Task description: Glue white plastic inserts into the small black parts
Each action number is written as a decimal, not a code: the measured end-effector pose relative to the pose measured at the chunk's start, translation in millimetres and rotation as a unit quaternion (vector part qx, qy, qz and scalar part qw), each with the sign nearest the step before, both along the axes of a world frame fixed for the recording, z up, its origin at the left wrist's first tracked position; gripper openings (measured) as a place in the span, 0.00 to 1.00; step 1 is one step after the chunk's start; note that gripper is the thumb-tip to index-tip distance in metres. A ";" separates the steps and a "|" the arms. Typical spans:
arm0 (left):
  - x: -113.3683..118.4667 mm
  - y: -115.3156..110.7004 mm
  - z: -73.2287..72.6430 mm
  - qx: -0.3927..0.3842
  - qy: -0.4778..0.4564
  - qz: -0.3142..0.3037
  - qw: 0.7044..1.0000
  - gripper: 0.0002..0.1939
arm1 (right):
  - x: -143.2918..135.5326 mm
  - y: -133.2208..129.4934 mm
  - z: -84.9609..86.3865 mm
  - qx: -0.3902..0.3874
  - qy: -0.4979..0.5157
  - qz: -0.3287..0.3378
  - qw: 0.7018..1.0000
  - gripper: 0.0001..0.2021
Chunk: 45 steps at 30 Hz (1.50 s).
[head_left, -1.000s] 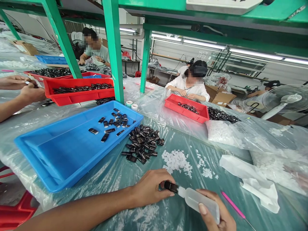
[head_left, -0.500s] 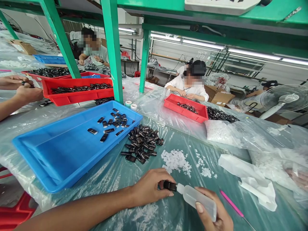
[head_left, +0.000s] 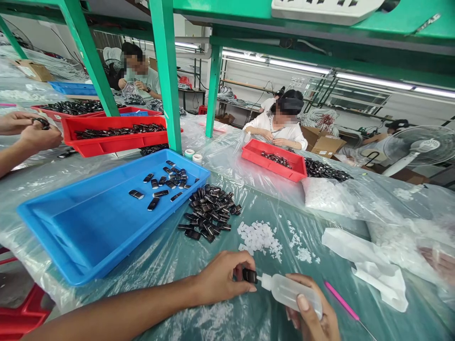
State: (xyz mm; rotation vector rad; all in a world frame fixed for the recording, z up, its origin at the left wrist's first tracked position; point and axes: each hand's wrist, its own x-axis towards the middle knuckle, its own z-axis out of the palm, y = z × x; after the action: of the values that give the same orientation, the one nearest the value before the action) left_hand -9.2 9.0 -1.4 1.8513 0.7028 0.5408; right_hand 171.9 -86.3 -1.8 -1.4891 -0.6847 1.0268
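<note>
Your left hand (head_left: 223, 279) pinches a small black piece (head_left: 249, 275) between thumb and fingers, above the plastic-covered table (head_left: 170, 265). Your right hand (head_left: 316, 310) grips a translucent squeeze bottle (head_left: 296, 293), tilted, its nozzle pointing at the black piece's near end — whether they touch, you cannot tell. Beyond your hands lie a pile of black pieces (head_left: 209, 210) and a scatter of white bits (head_left: 259, 238); a blue tray (head_left: 103, 222) sits to the left — more black pieces inside. A pink-handled tool (head_left: 341, 299) lies right of the bottle.
</note>
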 end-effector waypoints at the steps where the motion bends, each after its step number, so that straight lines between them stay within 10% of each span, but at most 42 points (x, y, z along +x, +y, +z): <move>1: 0.2 0.1 0.4 -0.004 -0.005 -0.001 1.000 0.12 | 0.0 1.2 -1.1 0.013 0.033 0.007 0.999 0.21; 27: -1.6 0.8 2.3 0.005 0.012 -0.004 1.000 0.12 | 7.3 10.5 2.5 0.060 0.362 0.029 0.930 0.17; 45: -2.1 0.7 -2.6 0.061 0.041 0.020 0.997 0.17 | 4.3 11.7 -13.7 0.026 0.207 0.045 0.977 0.19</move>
State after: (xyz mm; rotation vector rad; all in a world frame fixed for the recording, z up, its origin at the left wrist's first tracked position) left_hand -11.3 9.6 -4.0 1.9857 0.7768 0.5468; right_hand 176.1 -74.6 -15.6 -1.1567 -0.4777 1.3285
